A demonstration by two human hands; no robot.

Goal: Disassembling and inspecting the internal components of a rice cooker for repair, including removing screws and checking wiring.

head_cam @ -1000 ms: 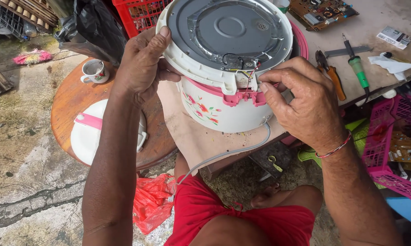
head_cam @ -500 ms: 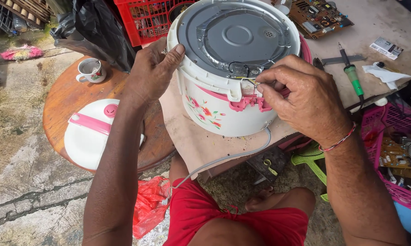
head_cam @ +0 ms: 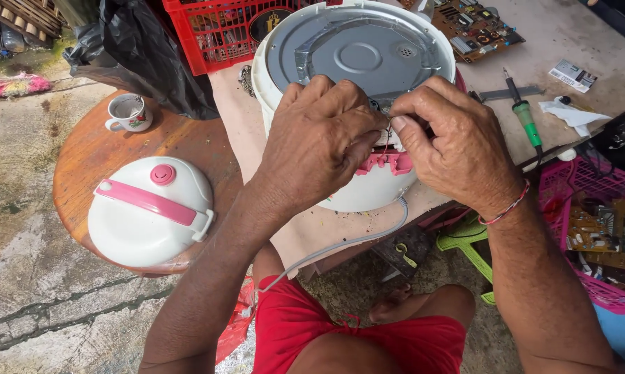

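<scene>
On the rice cooker (head_cam: 347, 62), left hand (head_cam: 319, 145) and right hand (head_cam: 458, 149) pinch thin wires (head_cam: 386, 131).

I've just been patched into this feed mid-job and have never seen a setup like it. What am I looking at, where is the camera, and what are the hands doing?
The camera sits on a person's head and looks down at their own two bare hands; there is no robot. Both the left hand and the right hand are on an upturned white and pink rice cooker, pinching thin wires at its rim. Its grey cord trails towards the lap. On the round wooden table lie the cooker's lid and a cup. On the workbench are a green-handled soldering iron and a circuit board.
</scene>
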